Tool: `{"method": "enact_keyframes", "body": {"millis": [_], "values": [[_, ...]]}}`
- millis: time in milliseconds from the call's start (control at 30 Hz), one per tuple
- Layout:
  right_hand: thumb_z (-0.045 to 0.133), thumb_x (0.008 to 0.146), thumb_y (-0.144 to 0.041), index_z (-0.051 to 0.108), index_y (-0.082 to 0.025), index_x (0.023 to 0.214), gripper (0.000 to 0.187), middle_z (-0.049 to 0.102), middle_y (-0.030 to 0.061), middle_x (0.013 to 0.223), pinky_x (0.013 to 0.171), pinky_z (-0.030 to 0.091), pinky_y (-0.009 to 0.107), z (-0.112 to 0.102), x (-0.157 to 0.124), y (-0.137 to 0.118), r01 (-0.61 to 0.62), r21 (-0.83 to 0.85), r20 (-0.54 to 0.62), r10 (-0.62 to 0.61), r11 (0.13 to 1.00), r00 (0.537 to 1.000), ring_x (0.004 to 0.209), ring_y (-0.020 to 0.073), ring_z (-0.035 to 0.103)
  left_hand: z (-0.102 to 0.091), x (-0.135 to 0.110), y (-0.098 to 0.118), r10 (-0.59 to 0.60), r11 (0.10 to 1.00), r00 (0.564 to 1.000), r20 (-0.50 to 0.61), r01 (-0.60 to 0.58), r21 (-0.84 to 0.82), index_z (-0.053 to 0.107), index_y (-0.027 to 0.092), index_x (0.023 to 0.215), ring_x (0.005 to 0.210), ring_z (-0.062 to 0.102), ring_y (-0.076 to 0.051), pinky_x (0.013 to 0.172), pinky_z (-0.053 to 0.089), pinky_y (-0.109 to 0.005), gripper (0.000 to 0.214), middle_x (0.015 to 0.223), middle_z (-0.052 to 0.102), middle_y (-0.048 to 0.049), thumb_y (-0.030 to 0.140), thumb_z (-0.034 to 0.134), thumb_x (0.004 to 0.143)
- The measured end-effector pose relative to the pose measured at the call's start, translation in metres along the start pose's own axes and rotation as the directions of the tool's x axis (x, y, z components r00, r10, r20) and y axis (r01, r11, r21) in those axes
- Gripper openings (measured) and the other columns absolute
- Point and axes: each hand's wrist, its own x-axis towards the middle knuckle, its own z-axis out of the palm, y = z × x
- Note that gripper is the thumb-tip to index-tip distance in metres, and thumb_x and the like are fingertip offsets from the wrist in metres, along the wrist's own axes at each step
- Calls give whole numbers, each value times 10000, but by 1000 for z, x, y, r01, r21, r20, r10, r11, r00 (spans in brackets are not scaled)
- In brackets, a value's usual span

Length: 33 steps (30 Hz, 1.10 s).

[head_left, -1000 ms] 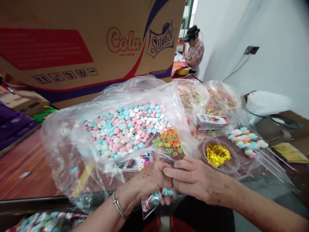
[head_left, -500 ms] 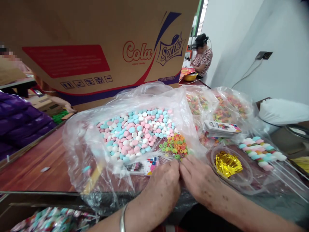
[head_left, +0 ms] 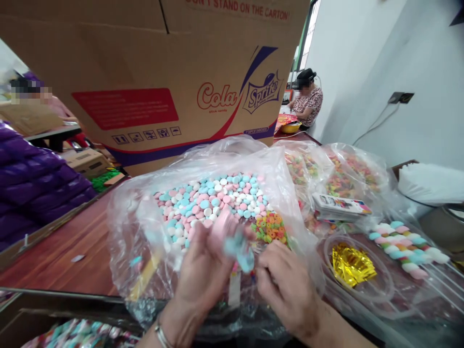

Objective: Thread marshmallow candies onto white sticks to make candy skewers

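My left hand (head_left: pixel 203 270) is curled around pink and blue candies (head_left: pixel 224 226), blurred by motion, with the blue part on the side toward my right hand. Fingers bent in, my right hand (head_left: pixel 284 285) is closed just to the right; what it may hold is hidden. Beyond both hands, a heap of pink, blue and white round candies (head_left: pixel 206 200) lies on a clear plastic bag (head_left: pixel 130 227). Small ring-shaped candies (head_left: pixel 271 226) in orange, green and yellow sit beside the heap. Below the held candies a pale strip (head_left: pixel 235 289) shows.
A large carton (head_left: pixel 137 63) stands behind the bag. On the right are printed cards (head_left: pixel 340 207), gold twist ties (head_left: pixel 352 265) in a round plastic tub and twisted marshmallow sticks (head_left: pixel 408 249). An open box of wrapped candy (head_left: pixel 83 333) is at lower left. A person (head_left: pixel 307 104) sits far back.
My hands have come apart from being pressed together. The left has moved left and turned up, with pink and blue candies now in it. The view has shifted slightly upward.
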Motion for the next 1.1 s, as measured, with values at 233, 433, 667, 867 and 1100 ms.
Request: {"method": "enact_keyframes", "body": {"millis": [233,433,667,867,1100], "values": [[429,910,-88,512,-198,798,178,545,21,717,679,412,308,6,-1,6,-13,41,20,12,999,1000,698,169,483,-12,-3,2,-298,949,955,-11,297,103,758,161,873,632,672,-198,617,475,-278,567,748,776,-85,628,442,932],[470,916,-92,522,-195,798,166,561,5,720,626,419,250,10,-6,5,-167,179,41,162,970,986,684,141,526,-13,-26,4,4,999,957,289,-14,31,773,173,621,518,677,-231,651,489,-342,691,479,691,-73,621,369,959],[479,874,-21,560,-175,877,174,593,37,730,682,447,296,8,-5,-18,94,114,-18,-93,989,996,691,161,510,-12,-31,0,-236,947,969,-77,247,207,728,158,850,781,673,-194,766,507,-293,342,831,749,-61,451,575,937],[463,880,-40,580,-171,921,180,636,69,782,692,503,276,43,-24,-34,-83,201,12,82,976,997,730,178,591,1,-33,-14,93,994,860,-501,-47,104,657,182,841,731,650,-139,660,526,-228,274,843,708,-5,273,856,676],[448,903,-128,578,-187,737,219,602,38,685,552,437,243,57,-39,-37,-1,274,206,-58,962,977,611,151,575,2,-48,9,264,954,754,-602,-113,277,583,212,795,409,425,-58,348,315,-155,374,639,610,62,332,861,575]]}}
